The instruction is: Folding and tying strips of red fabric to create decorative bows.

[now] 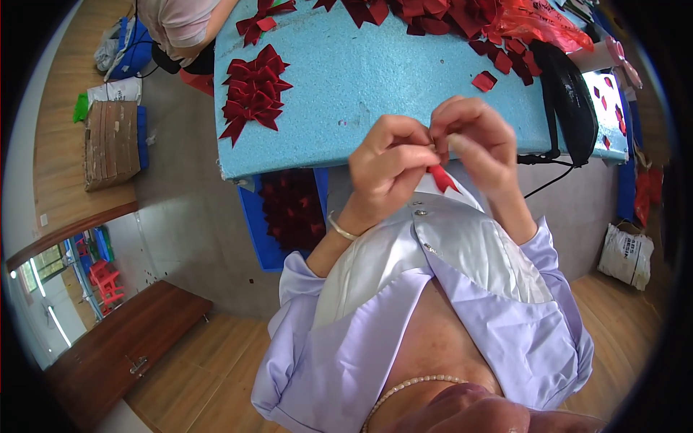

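Note:
At the table's near edge, my left hand (390, 162) pinches a red ribbon (443, 180) between thumb and fingers. A notched tail of the ribbon hangs below my fingertips; its upper part is hidden. My right hand (482, 144), a little blurred, has its fingers curled with the tips meeting those of my left hand at the same ribbon. Beyond my left hand, a cluster of dark red bows (254, 94) lies on the light blue tabletop (339, 86). Loose red ribbon pieces (505, 61) are scattered to the far right.
A blue bin (253, 224) of dark red pieces stands under the table edge. A black bag (567, 101) hangs over the table's right end, near a red plastic bag (541, 25). Another person's arm (209, 32) is at the far left. Stacked cardboard (112, 144) stands left.

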### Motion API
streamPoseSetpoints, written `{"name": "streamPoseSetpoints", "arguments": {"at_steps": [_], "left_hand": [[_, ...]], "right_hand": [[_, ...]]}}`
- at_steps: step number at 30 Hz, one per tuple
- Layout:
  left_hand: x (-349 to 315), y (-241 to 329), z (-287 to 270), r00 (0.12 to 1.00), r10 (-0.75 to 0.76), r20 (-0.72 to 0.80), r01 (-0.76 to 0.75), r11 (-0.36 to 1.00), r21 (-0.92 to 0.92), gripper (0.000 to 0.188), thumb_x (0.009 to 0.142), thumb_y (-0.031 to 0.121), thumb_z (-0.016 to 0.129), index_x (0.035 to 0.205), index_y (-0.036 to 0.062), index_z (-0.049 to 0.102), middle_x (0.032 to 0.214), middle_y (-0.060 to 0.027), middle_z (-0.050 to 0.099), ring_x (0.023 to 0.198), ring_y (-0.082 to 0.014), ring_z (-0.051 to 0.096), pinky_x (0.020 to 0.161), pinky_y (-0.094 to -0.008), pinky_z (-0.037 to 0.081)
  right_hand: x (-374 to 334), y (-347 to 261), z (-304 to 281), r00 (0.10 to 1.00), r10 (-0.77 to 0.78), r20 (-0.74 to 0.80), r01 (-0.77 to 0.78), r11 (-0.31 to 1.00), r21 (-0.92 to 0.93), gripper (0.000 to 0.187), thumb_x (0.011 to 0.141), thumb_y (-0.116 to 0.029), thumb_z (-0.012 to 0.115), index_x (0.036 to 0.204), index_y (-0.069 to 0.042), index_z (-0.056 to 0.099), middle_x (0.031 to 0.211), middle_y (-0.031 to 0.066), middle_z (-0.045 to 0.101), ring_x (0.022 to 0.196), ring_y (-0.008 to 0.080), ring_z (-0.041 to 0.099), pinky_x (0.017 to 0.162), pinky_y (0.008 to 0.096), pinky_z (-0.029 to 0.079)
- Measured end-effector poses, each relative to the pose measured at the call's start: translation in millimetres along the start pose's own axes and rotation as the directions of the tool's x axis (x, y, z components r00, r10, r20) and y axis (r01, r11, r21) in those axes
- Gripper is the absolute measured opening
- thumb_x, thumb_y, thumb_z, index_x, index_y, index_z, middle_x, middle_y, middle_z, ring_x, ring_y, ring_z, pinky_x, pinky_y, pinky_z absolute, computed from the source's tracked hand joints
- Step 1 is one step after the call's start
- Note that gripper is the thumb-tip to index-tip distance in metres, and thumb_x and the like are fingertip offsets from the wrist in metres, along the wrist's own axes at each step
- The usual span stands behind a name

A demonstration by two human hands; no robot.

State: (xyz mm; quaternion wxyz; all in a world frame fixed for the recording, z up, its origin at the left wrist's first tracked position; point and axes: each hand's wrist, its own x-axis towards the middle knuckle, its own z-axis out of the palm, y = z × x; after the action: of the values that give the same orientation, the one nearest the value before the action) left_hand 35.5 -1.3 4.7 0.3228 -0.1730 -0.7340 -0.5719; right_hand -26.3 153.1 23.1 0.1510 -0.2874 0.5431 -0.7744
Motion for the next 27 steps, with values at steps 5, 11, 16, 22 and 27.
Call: {"name": "streamPoseSetpoints", "arguments": {"at_steps": [5,11,16,22,27], "left_hand": [[-41,-50,17,0.832,-0.535,-0.151,0.448,0.806,-0.387,0.006,0.092,-0.004,0.054,0.095,0.0000,0.056,0.091,-0.0067,0.060,0.079,-0.0133,0.059,0.073,-0.0260,0.052],[-90,-49,0,0.925,-0.372,0.074,0.356,0.920,0.165,0.014,0.082,-0.008,0.061,0.093,0.0009,0.061,0.087,-0.0107,0.064,0.072,-0.0200,0.065,0.063,-0.0278,0.052],[-112,-42,1,0.848,-0.409,0.337,0.156,0.801,0.578,0.027,0.075,0.009,0.071,0.100,0.0037,0.063,0.095,-0.0149,0.062,0.087,-0.0315,0.061,0.080,-0.0381,0.048],[-139,-63,7,0.719,-0.556,0.417,0.379,0.817,0.435,0.027,0.078,0.010,0.069,0.103,0.0026,0.061,0.094,-0.0133,0.064,0.083,-0.0271,0.063,0.074,-0.0349,0.049],[-114,-40,-12,0.603,-0.713,0.357,0.795,0.502,-0.341,0.018,0.087,0.000,0.059,0.105,-0.0019,0.059,0.090,-0.0069,0.065,0.075,-0.0140,0.063,0.065,-0.0256,0.050]], "right_hand": [[-14,60,-22,0.932,0.203,-0.299,-0.181,0.978,0.099,0.012,0.092,-0.004,0.053,0.102,0.002,0.057,0.085,0.0060,0.058,0.073,0.0114,0.053,0.062,0.0251,0.043],[-75,75,-39,0.892,0.386,-0.237,-0.382,0.922,0.063,0.012,0.092,0.001,0.053,0.101,0.003,0.059,0.086,0.0077,0.061,0.077,0.0129,0.057,0.067,0.0251,0.046],[-77,80,-34,0.953,0.297,-0.057,-0.273,0.764,-0.584,0.019,0.087,0.007,0.054,0.102,0.002,0.063,0.094,0.0117,0.067,0.084,0.0197,0.066,0.071,0.0278,0.050],[-84,101,-28,0.955,0.259,0.146,-0.014,0.529,-0.848,0.038,0.080,0.008,0.058,0.117,-0.003,0.059,0.106,0.0153,0.063,0.095,0.0273,0.064,0.077,0.0352,0.051],[-76,81,-13,0.894,0.435,0.104,-0.331,0.801,-0.499,0.045,0.077,0.005,0.065,0.121,-0.004,0.057,0.104,0.0061,0.062,0.092,0.0149,0.061,0.074,0.0279,0.049]]}}
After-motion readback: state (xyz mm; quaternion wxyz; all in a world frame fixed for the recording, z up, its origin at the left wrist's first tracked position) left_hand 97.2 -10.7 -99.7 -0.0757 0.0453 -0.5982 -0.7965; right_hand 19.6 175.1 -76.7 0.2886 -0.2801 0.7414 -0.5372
